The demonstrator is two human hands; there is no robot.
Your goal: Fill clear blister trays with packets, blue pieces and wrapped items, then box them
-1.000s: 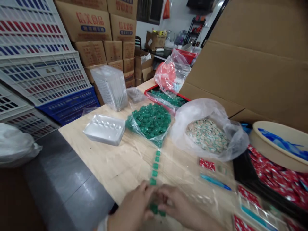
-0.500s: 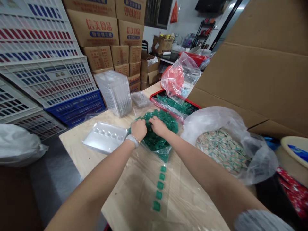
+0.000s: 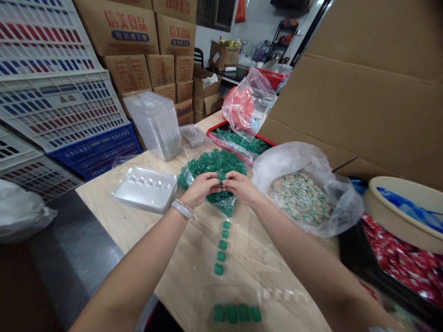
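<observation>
My left hand (image 3: 200, 188) and my right hand (image 3: 238, 186) meet fingertip to fingertip over the near edge of a pile of small green wrapped sweets (image 3: 212, 163) lying on clear plastic. Both hands are closed, pinching green sweets between them. A column of green sweets (image 3: 221, 246) sits in a clear tray on the wooden table (image 3: 145, 235), running toward me. A short row of green sweets (image 3: 237, 313) lies at the near edge. A pale bracelet circles my left wrist.
A white foam tray (image 3: 145, 188) lies left of the pile. Behind stand a stack of clear trays (image 3: 155, 124), a red tray of green sweets (image 3: 242, 140) and a red-filled bag (image 3: 247, 103). A bag of pale sweets (image 3: 301, 193), a bowl (image 3: 404, 212) and red packets (image 3: 401, 258) lie right.
My hands first reached from the near edge into the green pile, then drew back a little toward me, pinching sweets. A short row of green sweets shows at the near edge.
</observation>
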